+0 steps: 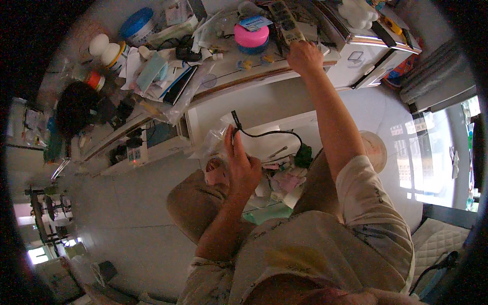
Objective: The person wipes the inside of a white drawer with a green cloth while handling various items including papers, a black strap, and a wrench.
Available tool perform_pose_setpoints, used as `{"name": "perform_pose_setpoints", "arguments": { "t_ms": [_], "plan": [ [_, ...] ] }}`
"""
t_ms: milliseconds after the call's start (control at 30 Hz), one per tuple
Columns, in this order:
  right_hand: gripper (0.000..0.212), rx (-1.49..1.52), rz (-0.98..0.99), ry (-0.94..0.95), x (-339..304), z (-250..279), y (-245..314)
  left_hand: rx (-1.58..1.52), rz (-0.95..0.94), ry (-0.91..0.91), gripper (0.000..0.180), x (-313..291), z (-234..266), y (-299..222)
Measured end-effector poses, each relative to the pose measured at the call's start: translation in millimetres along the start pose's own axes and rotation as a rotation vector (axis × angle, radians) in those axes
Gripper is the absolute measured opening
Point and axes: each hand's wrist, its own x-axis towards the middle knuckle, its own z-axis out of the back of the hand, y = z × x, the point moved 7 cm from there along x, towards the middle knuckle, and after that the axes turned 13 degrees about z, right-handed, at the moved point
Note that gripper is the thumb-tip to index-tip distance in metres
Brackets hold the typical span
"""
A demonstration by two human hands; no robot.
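My left hand [243, 170] is raised over the open drawer [274, 99], its fingers pointing up. A thin black cable [269, 134] is pinched at the fingertips, with its dark plug end [234, 118] sticking up past them. From there the cable curves right and down to a dark green bundle [304, 156]. My right hand [305, 58] reaches far forward to the cabinet top. Its fingers are closed on the near end of a long, pale power strip [286, 23]; the fingertips are partly hidden.
On the cabinet top stand a pink-lidded round container [251, 35], a blue-lidded tub [137, 23] and piled papers [152, 73]. A silver-edged case [361, 58] is at the right. Crumpled clear plastic [211, 142] lies by my left hand. Pink and white items [287, 180] lie below it.
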Motion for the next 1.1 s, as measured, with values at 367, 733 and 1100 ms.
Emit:
{"name": "perform_pose_setpoints", "arguments": {
  "t_ms": [367,733,1100],
  "plan": [
    [0.025,0.078,0.076,-0.097,-2.5,-10.2,-4.1,0.006,0.043,0.027,0.065,0.9,-1.9,1.3],
    [0.031,0.305,0.089,-0.057,-9.3,5.4,-7.4,0.015,0.04,0.03,0.065,-0.1,-3.0,0.0],
    [0.023,-0.166,0.344,-0.288,-37.1,51.5,4.0,-0.039,-0.069,-0.05,0.066,-0.9,-10.7,2.8]
  ]
}}
